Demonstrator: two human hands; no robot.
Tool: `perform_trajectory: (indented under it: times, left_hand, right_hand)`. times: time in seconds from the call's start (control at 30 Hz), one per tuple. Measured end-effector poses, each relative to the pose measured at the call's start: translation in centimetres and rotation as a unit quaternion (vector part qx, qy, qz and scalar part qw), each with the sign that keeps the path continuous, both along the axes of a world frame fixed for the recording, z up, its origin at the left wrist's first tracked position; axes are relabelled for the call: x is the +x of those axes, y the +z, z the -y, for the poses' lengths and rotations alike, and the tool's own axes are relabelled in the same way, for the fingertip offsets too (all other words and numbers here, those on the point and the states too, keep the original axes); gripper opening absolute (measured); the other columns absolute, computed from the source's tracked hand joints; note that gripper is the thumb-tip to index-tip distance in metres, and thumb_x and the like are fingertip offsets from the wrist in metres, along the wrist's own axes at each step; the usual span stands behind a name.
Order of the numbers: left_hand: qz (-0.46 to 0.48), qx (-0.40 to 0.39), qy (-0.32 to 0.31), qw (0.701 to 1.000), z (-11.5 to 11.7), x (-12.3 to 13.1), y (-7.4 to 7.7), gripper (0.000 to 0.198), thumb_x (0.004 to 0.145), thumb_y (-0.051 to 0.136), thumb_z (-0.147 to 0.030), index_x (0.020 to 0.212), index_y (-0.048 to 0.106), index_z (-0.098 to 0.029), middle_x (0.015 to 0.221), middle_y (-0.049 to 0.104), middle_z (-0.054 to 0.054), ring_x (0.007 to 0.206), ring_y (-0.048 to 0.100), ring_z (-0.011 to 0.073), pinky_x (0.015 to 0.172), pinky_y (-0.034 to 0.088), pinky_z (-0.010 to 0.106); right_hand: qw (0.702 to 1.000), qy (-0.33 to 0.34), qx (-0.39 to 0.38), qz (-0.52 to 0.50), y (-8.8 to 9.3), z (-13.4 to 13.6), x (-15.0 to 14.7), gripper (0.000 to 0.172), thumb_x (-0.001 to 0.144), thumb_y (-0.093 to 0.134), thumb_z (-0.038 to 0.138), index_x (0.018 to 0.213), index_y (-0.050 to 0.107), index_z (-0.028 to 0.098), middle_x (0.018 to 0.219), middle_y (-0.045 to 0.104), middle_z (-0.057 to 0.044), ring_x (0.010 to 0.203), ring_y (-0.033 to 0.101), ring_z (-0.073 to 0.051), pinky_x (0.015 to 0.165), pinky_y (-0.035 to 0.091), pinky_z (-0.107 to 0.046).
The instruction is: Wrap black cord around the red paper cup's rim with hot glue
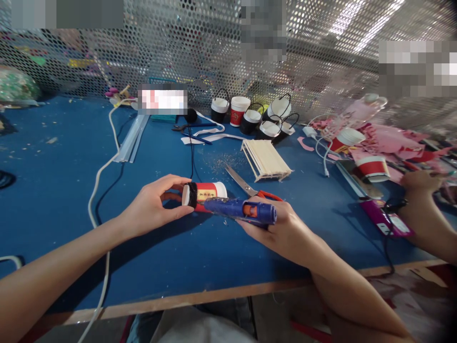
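My left hand [157, 205] grips the bottom end of a red and white paper cup [210, 190] that lies on its side, with black cord wound around that end. In my right hand [278, 228] is a blue hot glue gun [239, 209], its body reaching across the front of the cup. The nozzle points left, close to the black-wrapped end; whether it touches the cord I cannot tell. Just beyond the glue gun lie scissors [246, 183] with orange handles, blades pointing away to the left.
A small rack of pale sticks [267, 159] stands behind the scissors. Several cups with black handles [252, 119] line the back, near pliers [193, 128] and white ribbon. Clear glue sticks [134, 138] and a white cable [103, 171] lie left. Another person's hand [423, 183] is at right.
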State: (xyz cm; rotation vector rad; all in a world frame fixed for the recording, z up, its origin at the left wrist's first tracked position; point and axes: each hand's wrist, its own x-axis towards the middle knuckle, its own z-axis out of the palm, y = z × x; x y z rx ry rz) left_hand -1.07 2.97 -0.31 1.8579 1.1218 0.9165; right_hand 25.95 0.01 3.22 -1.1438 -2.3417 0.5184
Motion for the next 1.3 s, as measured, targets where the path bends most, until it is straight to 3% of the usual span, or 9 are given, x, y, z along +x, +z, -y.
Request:
perform_trajectory:
  times: [0.33,0.57,0.73,0.97,1.17,1.3]
  left_hand:
    - [-0.013,0.050,-0.020,0.998,0.1,-0.2,-0.1,0.044,0.073,0.070,-0.034,0.113,0.056,-0.020,0.112,0.062,0.011,0.091,0.067,0.0235,0.079,0.060,0.040]
    - [-0.017,0.047,-0.006,0.999,0.0,-0.3,-0.2,0.046,0.073,0.070,-0.035,0.112,0.056,-0.018,0.112,0.062,0.011,0.088,0.067,0.0222,0.078,0.061,0.039]
    - [-0.017,0.077,-0.029,0.997,0.0,-0.5,-0.5,0.046,0.074,0.070,-0.033,0.115,0.055,-0.019,0.118,0.059,0.012,0.098,0.065,0.0238,0.084,0.059,0.040]
    - [-0.053,0.147,-0.051,0.986,-0.1,-0.9,-0.8,0.049,0.078,0.068,-0.031,0.123,0.052,-0.021,0.124,0.056,0.012,0.112,0.058,0.0255,0.092,0.055,0.038]
    - [-0.117,0.226,-0.056,0.966,0.0,-0.9,-0.6,0.045,0.081,0.064,-0.027,0.124,0.050,-0.021,0.123,0.058,0.012,0.114,0.057,0.0237,0.095,0.051,0.037]
    - [-0.136,0.262,-0.060,0.954,0.1,-0.8,-0.6,0.044,0.083,0.062,-0.025,0.124,0.048,-0.019,0.121,0.059,0.012,0.113,0.057,0.0215,0.097,0.049,0.035]
  right_hand:
    - [0.999,-0.034,0.002,-0.018,-0.1,-0.1,0.0,0.011,0.081,0.060,0.022,0.076,0.051,0.019,0.062,0.053,0.004,0.051,0.044,-0.007,0.050,0.037,-0.021]
    - [1.000,-0.006,-0.002,-0.014,0.1,0.0,-0.1,0.008,0.080,0.059,0.018,0.077,0.052,0.018,0.065,0.055,0.002,0.054,0.047,-0.008,0.051,0.038,-0.021]
    - [0.998,-0.050,-0.004,-0.041,-0.1,-0.2,-0.1,0.011,0.080,0.061,0.025,0.077,0.054,0.018,0.061,0.055,0.003,0.050,0.044,-0.008,0.049,0.039,-0.021]
    - [0.998,-0.053,0.005,-0.044,0.2,-0.8,-0.5,0.009,0.079,0.058,0.025,0.074,0.056,0.018,0.064,0.056,0.000,0.054,0.050,-0.011,0.053,0.042,-0.025]
    - [0.993,-0.096,-0.028,-0.057,-0.1,-1.1,-0.9,0.018,0.078,0.060,0.026,0.066,0.050,0.018,0.056,0.048,0.004,0.050,0.041,-0.008,0.047,0.037,-0.022]
    - [0.991,-0.107,-0.049,-0.062,-0.3,-1.2,-1.1,0.019,0.078,0.060,0.028,0.065,0.052,0.017,0.056,0.050,0.004,0.050,0.044,-0.008,0.046,0.035,-0.021]
